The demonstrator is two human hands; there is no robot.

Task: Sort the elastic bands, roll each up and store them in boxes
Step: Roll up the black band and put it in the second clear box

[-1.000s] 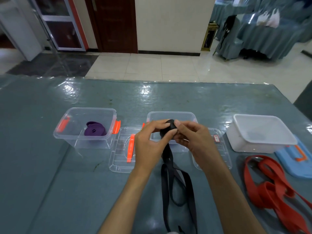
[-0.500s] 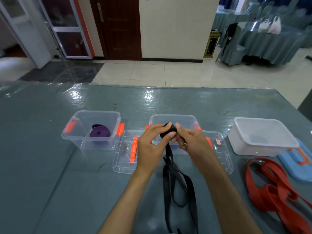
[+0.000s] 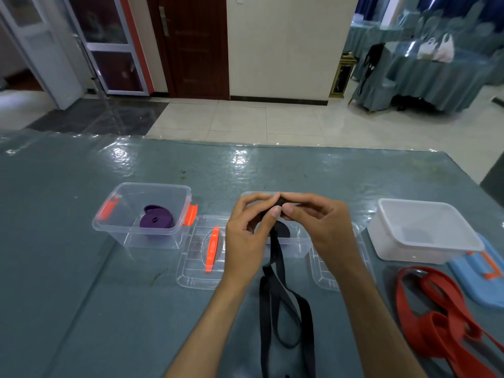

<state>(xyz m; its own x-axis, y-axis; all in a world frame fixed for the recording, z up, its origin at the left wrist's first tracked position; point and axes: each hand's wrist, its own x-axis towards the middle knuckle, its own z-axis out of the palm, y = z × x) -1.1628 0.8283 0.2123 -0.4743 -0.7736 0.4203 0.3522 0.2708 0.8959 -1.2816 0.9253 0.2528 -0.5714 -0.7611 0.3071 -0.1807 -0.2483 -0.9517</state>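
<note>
I see my left hand (image 3: 245, 236) and right hand (image 3: 324, 227) pinching the rolled end of the black band (image 3: 275, 268) above the middle clear box (image 3: 297, 241); its loose length hangs toward me. A purple roll (image 3: 156, 221) sits in the left clear box (image 3: 122, 230).

Black band (image 3: 275, 282) half rolled, its tail trailing loose; purple band (image 3: 156, 220) coiled inside the left clear box (image 3: 141, 214); red band (image 3: 441, 320) lies tangled near the white box (image 3: 425, 236)
</note>
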